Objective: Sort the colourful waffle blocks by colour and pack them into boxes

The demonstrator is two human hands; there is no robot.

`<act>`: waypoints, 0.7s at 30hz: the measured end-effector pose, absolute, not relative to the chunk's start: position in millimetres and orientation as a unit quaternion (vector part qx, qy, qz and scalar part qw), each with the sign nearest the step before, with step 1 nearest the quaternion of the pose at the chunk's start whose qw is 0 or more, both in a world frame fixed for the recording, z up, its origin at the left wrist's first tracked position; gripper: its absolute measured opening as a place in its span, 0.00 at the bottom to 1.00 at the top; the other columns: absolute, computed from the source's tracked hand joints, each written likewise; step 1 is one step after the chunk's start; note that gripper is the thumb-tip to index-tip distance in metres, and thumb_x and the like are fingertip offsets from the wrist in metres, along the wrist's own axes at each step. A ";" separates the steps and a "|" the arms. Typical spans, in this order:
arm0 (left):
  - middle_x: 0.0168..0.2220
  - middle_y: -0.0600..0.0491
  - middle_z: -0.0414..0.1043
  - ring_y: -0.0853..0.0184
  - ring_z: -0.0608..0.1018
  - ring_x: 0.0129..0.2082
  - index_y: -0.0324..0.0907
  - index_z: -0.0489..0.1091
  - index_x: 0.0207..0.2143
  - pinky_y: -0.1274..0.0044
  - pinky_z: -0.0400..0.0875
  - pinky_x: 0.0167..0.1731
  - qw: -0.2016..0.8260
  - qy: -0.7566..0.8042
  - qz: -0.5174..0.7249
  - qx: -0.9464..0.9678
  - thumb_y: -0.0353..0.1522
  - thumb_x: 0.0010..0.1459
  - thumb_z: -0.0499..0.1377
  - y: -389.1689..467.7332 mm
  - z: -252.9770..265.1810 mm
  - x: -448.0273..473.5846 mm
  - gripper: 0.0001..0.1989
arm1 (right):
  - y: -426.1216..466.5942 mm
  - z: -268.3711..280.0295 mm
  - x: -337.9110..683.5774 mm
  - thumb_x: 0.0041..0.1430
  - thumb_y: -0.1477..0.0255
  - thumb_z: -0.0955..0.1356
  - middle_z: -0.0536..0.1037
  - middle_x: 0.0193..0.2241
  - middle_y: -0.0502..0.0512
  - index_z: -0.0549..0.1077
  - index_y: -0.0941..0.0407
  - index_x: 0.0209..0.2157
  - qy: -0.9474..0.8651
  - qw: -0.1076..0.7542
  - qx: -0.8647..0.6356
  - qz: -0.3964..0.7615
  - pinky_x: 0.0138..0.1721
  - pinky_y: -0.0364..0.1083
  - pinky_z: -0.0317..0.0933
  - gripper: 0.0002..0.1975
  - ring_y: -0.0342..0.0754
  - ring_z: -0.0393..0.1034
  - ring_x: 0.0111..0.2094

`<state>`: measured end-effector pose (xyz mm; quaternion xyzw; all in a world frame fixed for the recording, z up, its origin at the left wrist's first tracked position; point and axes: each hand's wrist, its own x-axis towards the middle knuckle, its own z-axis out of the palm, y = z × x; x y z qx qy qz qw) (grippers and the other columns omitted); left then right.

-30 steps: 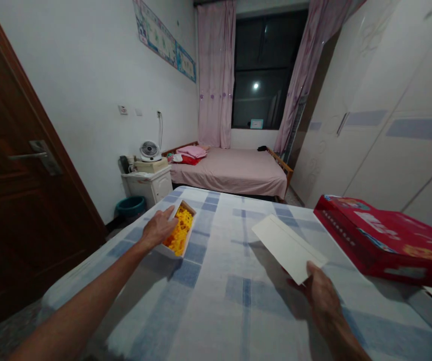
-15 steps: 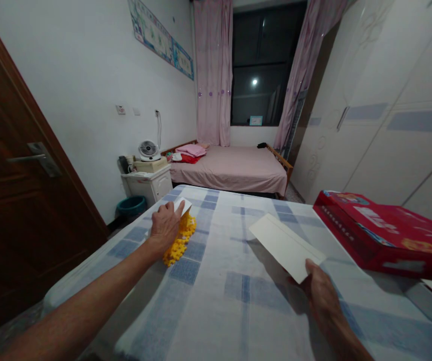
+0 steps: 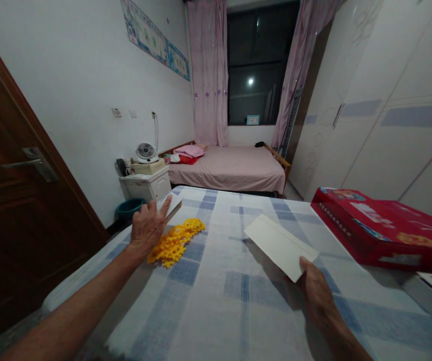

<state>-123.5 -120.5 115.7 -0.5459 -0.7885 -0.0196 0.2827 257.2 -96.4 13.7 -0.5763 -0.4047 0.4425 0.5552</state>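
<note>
Card, likely light and stiff, best held by its edge, is pinched in the right hand above the table. The left hand grips a white box beside yellow pieces, probably light plastic, heaped on the table.

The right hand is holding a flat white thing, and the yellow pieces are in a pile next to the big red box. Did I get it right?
Not quite: the yellow pieces aren't next to the big red box. The head view shows them piled beside the left hand. The right hand does hold a flat white thing.
</note>
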 end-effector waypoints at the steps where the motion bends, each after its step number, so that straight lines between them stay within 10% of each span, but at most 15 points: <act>1: 0.41 0.40 0.61 0.52 0.66 0.40 0.50 0.43 0.64 0.67 0.62 0.34 0.280 -0.794 -0.030 -0.540 0.39 0.64 0.40 -121.1 117.9 -126.2 0.26 | -96.9 15.3 256.8 0.50 0.59 0.63 0.78 0.29 0.56 0.74 0.58 0.37 -0.402 0.549 -0.587 0.439 0.32 0.49 0.67 0.20 0.55 0.72 0.38; 9: 0.47 0.38 0.64 0.50 0.71 0.43 0.44 0.45 0.64 0.65 0.65 0.39 0.232 -0.832 -0.214 -0.456 0.44 0.62 0.42 -114.9 134.3 -133.7 0.30 | -101.6 25.0 249.7 0.49 0.61 0.64 0.79 0.30 0.56 0.74 0.59 0.38 -0.367 0.551 -0.586 0.467 0.35 0.50 0.68 0.19 0.56 0.71 0.40; 16: 0.60 0.43 0.58 0.59 0.59 0.61 0.37 0.52 0.61 0.69 0.55 0.57 -0.202 -0.726 -0.458 -0.472 0.40 0.63 0.44 -72.2 83.9 -61.0 0.27 | -106.9 48.1 239.7 0.47 0.67 0.68 0.78 0.37 0.55 0.70 0.58 0.44 -0.280 0.606 -0.454 0.590 0.32 0.45 0.70 0.20 0.50 0.73 0.37; 21: 0.60 0.38 0.56 0.59 0.60 0.61 0.33 0.54 0.59 0.69 0.54 0.58 -0.280 -0.688 -0.465 -0.482 0.38 0.61 0.48 -67.2 45.4 17.4 0.27 | -114.0 55.6 223.0 0.51 0.65 0.67 0.78 0.40 0.57 0.70 0.59 0.45 -0.299 0.574 -0.398 0.650 0.38 0.48 0.69 0.20 0.51 0.72 0.42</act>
